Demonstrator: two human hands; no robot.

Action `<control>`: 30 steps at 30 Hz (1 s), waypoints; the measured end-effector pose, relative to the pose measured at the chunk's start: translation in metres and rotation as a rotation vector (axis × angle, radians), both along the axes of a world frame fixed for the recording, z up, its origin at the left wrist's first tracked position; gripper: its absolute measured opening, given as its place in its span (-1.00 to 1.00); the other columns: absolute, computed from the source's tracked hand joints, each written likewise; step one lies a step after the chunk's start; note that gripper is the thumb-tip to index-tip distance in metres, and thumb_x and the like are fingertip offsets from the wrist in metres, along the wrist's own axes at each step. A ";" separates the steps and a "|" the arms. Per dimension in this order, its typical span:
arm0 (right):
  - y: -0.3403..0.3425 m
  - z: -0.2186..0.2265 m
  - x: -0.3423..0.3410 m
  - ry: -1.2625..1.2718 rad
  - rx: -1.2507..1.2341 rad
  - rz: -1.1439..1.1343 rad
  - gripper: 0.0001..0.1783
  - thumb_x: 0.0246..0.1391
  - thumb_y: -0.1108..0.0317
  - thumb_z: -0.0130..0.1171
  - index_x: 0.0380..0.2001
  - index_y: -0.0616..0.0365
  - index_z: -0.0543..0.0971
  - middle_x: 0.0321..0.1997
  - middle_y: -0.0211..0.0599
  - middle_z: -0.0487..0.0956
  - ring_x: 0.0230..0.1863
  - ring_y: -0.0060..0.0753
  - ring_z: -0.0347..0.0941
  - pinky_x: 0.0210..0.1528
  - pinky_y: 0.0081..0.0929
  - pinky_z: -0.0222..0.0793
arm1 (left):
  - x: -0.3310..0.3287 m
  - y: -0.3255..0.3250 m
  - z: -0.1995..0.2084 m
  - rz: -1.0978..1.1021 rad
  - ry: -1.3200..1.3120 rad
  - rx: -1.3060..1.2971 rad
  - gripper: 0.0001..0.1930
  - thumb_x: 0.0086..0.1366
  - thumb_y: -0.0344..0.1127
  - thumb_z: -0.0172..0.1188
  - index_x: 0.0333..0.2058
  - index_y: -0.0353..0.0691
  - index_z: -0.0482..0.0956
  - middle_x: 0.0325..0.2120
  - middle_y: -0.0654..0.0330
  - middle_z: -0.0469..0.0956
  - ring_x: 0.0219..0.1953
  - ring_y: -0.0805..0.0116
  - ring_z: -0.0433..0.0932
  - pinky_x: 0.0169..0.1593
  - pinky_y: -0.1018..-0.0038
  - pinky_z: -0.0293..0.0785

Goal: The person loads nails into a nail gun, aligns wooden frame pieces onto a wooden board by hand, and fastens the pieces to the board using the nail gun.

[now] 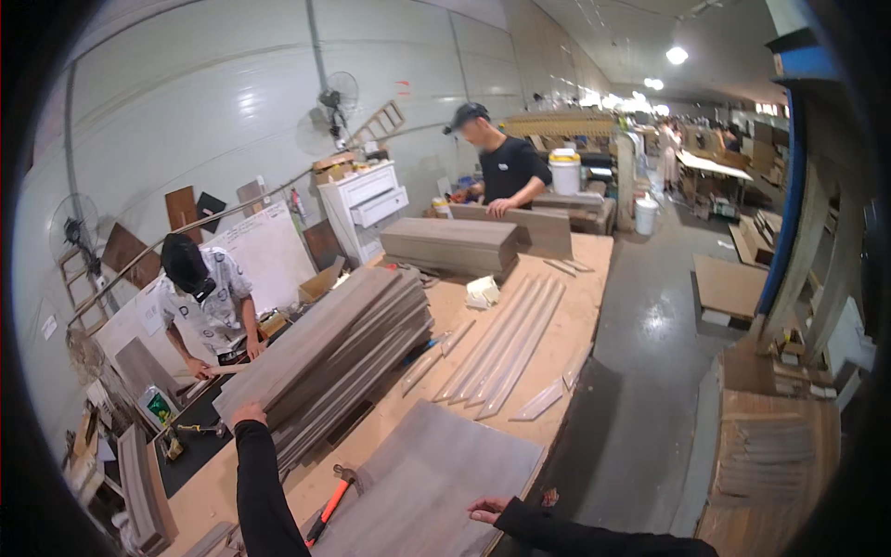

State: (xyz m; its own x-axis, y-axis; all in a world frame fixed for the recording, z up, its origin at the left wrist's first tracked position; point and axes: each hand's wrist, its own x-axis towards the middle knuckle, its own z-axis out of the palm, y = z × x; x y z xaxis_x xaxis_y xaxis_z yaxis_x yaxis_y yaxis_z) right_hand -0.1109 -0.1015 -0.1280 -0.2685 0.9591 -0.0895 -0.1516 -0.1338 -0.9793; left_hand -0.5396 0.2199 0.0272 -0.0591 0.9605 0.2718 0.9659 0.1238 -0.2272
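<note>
My left hand is at the near end of a tall stack of grey-brown wood-grain boards, its fingers closed over the edge of the top board. My right hand is over the right part of a flat grey wood-grain panel, fingers apart and holding nothing. Between my arms lies a hammer with an orange and black handle, next to the panel's left edge. Pale, thin strips lie side by side beyond the panel on the tan worktable.
Across the table, a person in black holds an upright board beside another board stack. At the left, a person in a patterned shirt handles a wooden piece. A wrapped stack stands across the aisle at right.
</note>
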 end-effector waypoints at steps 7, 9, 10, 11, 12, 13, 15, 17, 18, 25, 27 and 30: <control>0.086 -0.011 -0.058 0.210 0.119 0.218 -0.70 0.04 0.28 0.04 -0.18 0.21 0.42 -0.31 -0.35 0.50 -0.23 -0.60 0.39 -0.13 -0.60 0.30 | 0.046 -0.077 0.093 -0.466 0.371 0.509 -0.92 -0.02 -0.28 0.05 -0.55 -0.09 0.48 -0.61 0.23 0.44 -0.54 0.17 0.44 -0.48 0.29 0.32; 0.131 -0.007 -0.101 0.380 0.131 0.284 -0.66 0.06 0.29 0.01 -0.10 0.18 0.37 -0.24 -0.34 0.48 -0.27 -0.54 0.41 -0.19 -0.57 0.35 | 0.071 -0.121 0.128 -0.413 0.326 0.575 -0.94 0.02 -0.33 0.06 -0.54 -0.13 0.48 -0.64 0.20 0.43 -0.58 0.15 0.42 -0.50 0.33 0.30; 0.162 -0.018 -0.123 0.637 0.266 0.413 -0.60 0.06 0.27 0.00 -0.03 0.13 0.30 -0.18 -0.36 0.46 -0.20 -0.57 0.39 -0.19 -0.67 0.30 | 0.078 -0.146 0.140 -0.489 0.090 0.577 -0.94 0.03 -0.35 0.07 -0.54 -0.18 0.47 -0.67 0.19 0.40 -0.61 0.18 0.40 -0.52 0.36 0.28; 0.181 0.004 -0.148 0.577 0.110 0.287 -0.56 0.04 0.25 0.02 0.01 0.03 0.25 -0.10 -0.40 0.40 -0.10 -0.56 0.33 -0.22 -0.68 0.23 | 0.074 -0.170 0.149 -0.535 -0.146 0.572 -0.93 0.03 -0.37 0.08 -0.54 -0.23 0.46 -0.69 0.17 0.38 -0.64 0.22 0.37 -0.53 0.39 0.26; 0.255 -0.047 -0.169 0.751 0.215 0.446 -0.52 0.05 0.19 -0.01 0.06 -0.07 0.20 0.01 -0.44 0.31 -0.02 -0.55 0.24 -0.23 -0.61 0.19 | 0.086 -0.175 0.153 -0.634 -0.199 0.564 -0.91 0.05 -0.39 0.08 -0.54 -0.27 0.44 -0.70 0.16 0.36 -0.65 0.28 0.34 -0.53 0.44 0.23; 0.203 0.002 -0.185 0.912 -0.007 0.236 -0.49 0.08 0.10 -0.09 0.11 -0.15 0.15 0.09 -0.45 0.23 -0.06 -0.50 0.26 -0.24 -0.55 0.20 | 0.021 -0.218 0.133 -0.567 -0.230 0.555 -0.89 0.07 -0.40 0.08 -0.55 -0.32 0.42 -0.70 0.15 0.34 -0.67 0.34 0.31 -0.54 0.48 0.21; 0.211 0.070 -0.153 0.808 -0.262 -0.038 -0.33 0.02 -0.07 -0.04 0.09 0.14 0.17 0.17 -0.30 0.16 0.19 -0.45 0.02 0.06 -0.32 0.10 | -0.021 -0.286 0.134 -0.399 -0.451 0.145 -0.88 0.02 -0.43 0.05 -0.61 -0.32 0.37 -0.76 0.22 0.30 -0.66 0.49 0.28 -0.55 0.61 0.18; 0.228 0.013 -0.159 1.262 -0.226 -0.035 -0.29 -0.05 -0.15 0.01 -0.02 0.24 0.28 0.04 -0.22 0.31 0.02 -0.44 0.26 -0.09 -0.33 0.27 | -0.040 -0.319 0.087 -0.268 -0.738 0.193 -0.79 0.05 -0.32 0.10 -0.61 -0.30 0.32 -0.73 0.30 0.23 -0.69 0.52 0.13 -0.59 0.55 0.09; 0.209 0.005 -0.130 1.162 -0.298 -0.033 -0.30 -0.04 -0.14 0.00 -0.04 0.25 0.29 0.00 -0.22 0.33 -0.03 -0.45 0.28 -0.12 -0.35 0.28 | -0.042 -0.341 0.075 -0.139 -0.717 0.125 -0.83 0.05 -0.33 0.11 -0.57 -0.31 0.36 -0.75 0.31 0.25 -0.67 0.54 0.18 -0.57 0.58 0.13; 0.026 -0.049 -0.016 0.449 -0.568 -0.120 -0.42 0.02 -0.09 -0.05 -0.20 0.30 0.39 -0.25 -0.24 0.46 -0.37 -0.52 0.37 -0.36 -0.53 0.33 | -0.096 -0.390 -0.115 0.152 -0.712 -0.071 -0.70 -0.10 -0.29 0.25 -0.79 -0.35 0.40 -0.91 0.24 0.29 -0.78 0.53 0.23 -0.66 0.54 0.15; 0.010 -0.032 0.002 0.241 -0.624 -0.152 -0.44 0.03 -0.07 -0.06 -0.24 0.32 0.42 -0.32 -0.25 0.50 -0.47 -0.53 0.40 -0.42 -0.58 0.34 | -0.087 -0.386 -0.138 0.207 -0.703 -0.100 -0.68 -0.13 -0.25 0.28 -0.80 -0.35 0.40 -0.93 0.24 0.26 -0.79 0.54 0.20 -0.67 0.54 0.12; 0.014 -0.022 0.011 0.067 -0.694 -0.098 -0.47 0.00 -0.07 -0.01 -0.43 0.30 0.52 -0.58 -0.30 0.52 -0.62 -0.51 0.41 -0.52 -0.60 0.36 | -0.073 -0.367 -0.174 0.108 -0.809 0.115 -0.80 -0.13 -0.28 0.27 -0.65 -0.28 0.48 -0.71 0.17 0.40 -0.58 0.35 0.39 -0.47 0.47 0.29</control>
State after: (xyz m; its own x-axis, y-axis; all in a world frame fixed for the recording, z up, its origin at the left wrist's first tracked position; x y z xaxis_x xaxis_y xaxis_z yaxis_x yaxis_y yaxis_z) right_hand -0.1003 -0.0871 -0.1505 -0.2101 0.7064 -0.6759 -0.2523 -0.7071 -0.6606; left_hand -0.6122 -0.1475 -0.1467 -0.3691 0.9072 0.2020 0.8069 0.2050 0.5539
